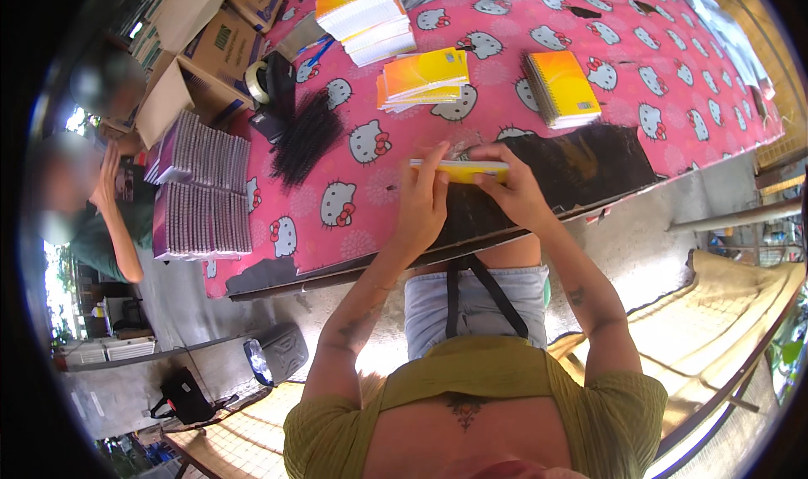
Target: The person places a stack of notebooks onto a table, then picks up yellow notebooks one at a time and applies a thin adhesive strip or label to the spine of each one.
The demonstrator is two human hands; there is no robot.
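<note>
Between my two hands, near the table's front edge, is a yellow-covered notebook pad (pixel 468 172), tilted so that its long white page edge faces up. My left hand (pixel 425 194) grips its left end, and my right hand (pixel 507 184) grips its right end with thumb and fingers. No coil shows on this pad. Just beyond lies a fanned pile of orange-and-yellow pads (pixel 425 77). To the right sits a stack of spiral-bound yellow notebooks (pixel 562 87). Left of my hands is a heap of black binding coils (pixel 308 138).
The pink patterned tablecloth (pixel 362 218) is torn over a dark tabletop (pixel 572 172). Purple spiral notebooks (pixel 202 218), cardboard boxes (pixel 223 54) and a tape roll (pixel 257 83) stand left. A taller pad stack (pixel 370 33) is farther back. Another person's arm (pixel 118 226) is at far left.
</note>
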